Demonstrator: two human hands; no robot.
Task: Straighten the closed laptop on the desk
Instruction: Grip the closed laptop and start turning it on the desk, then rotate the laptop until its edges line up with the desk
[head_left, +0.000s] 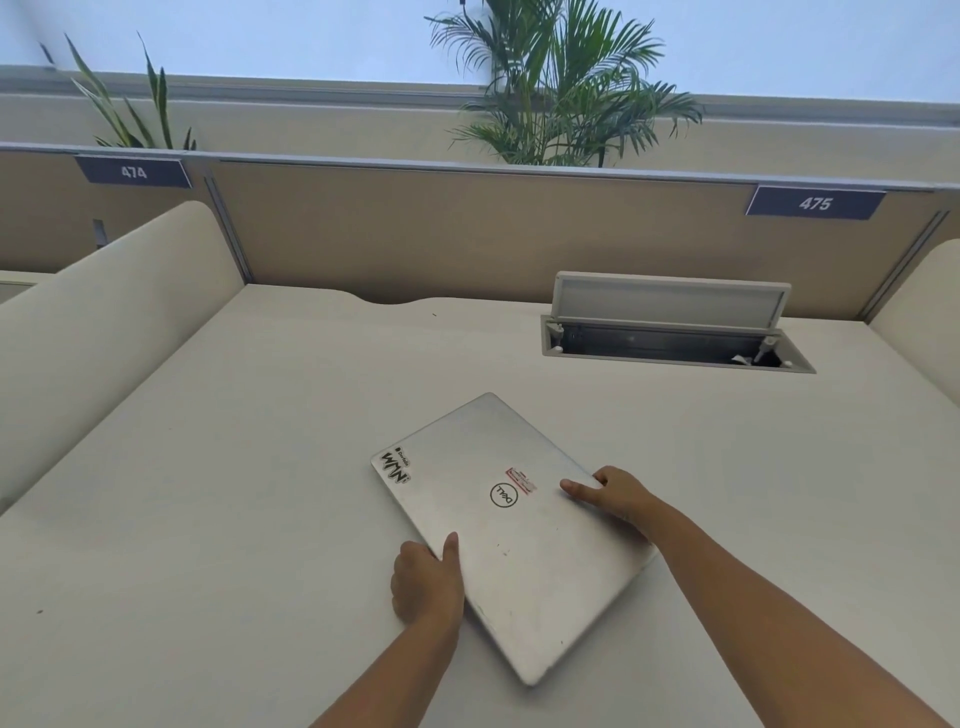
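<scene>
A closed silver laptop (498, 545) with a round logo and stickers lies skewed on the white desk (234, 493), one corner pointing toward me. My left hand (426, 582) grips its left long edge, thumb on the lid. On the opposite long edge my right hand (613, 493) holds it, thumb lying on the lid and fingers curled over the side. The laptop rests flat on the desk.
An open cable hatch (670, 327) with its lid raised sits in the desk at the back right. Beige partitions (467, 234) labelled 474 and 475 close the back, with low dividers at the left (104, 322) and right. Plants stand behind the partition.
</scene>
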